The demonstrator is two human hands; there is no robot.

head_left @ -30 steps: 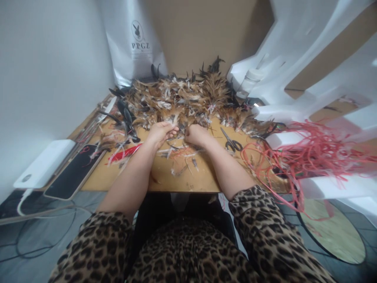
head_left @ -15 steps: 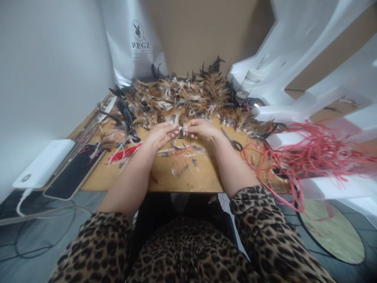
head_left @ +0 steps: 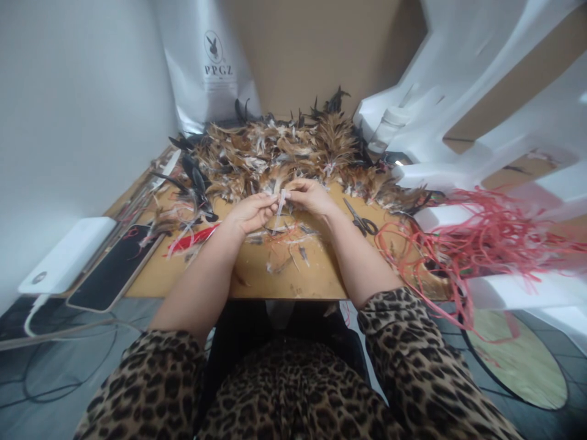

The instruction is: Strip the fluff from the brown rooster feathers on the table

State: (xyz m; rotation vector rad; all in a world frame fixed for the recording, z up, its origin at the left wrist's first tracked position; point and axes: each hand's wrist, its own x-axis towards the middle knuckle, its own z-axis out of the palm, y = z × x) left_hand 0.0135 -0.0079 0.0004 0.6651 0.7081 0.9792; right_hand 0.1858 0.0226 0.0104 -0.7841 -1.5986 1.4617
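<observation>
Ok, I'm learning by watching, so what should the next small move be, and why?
I'd probably have the right hand gently draw the pale strip snug while the left hand steadies it: both hands' fingertips meet at the strip, and its end hangs loose below them. Whether it already wraps any brown feathers is too small to tell.

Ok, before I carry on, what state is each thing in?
Left hand: pinched, seemingly on a feather tuft
Right hand: pinching a pale strip
Pale strip: hanging down
Scissors: lying flat, blades apparently shut
Phone: lying flat, screen dark
White device: cable plugged in
Jar: lid on
Red strips: tangled
</observation>
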